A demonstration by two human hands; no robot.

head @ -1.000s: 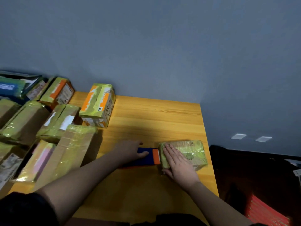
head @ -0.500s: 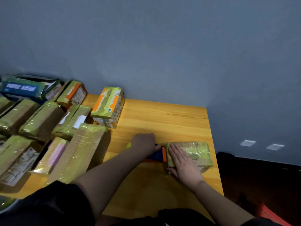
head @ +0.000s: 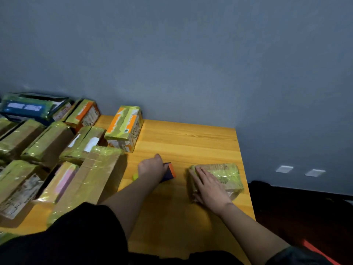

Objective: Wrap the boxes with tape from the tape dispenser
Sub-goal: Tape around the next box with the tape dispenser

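Observation:
A small brown box (head: 224, 174) wrapped in yellow-green tape lies near the right edge of the wooden table (head: 191, 138). My right hand (head: 207, 185) lies flat on its near left part, fingers straight. Left of it, a gap apart, my left hand (head: 151, 167) grips the dark blue tape dispenser (head: 169, 173) with its orange end facing the box. A bit of yellow-green tape (head: 135, 176) shows left of my wrist. The dispenser's body is mostly hidden under the hand.
Several taped boxes crowd the table's left side, among them an orange and white carton (head: 125, 128) and a long brown box (head: 91, 176). A blue box (head: 28, 108) lies at the back left. The wall stands behind; the table's right edge drops to a dark floor.
My left hand has drawn the dispenser leftward, away from the small box it was touching, opening a gap. My right hand stays flat on the box.

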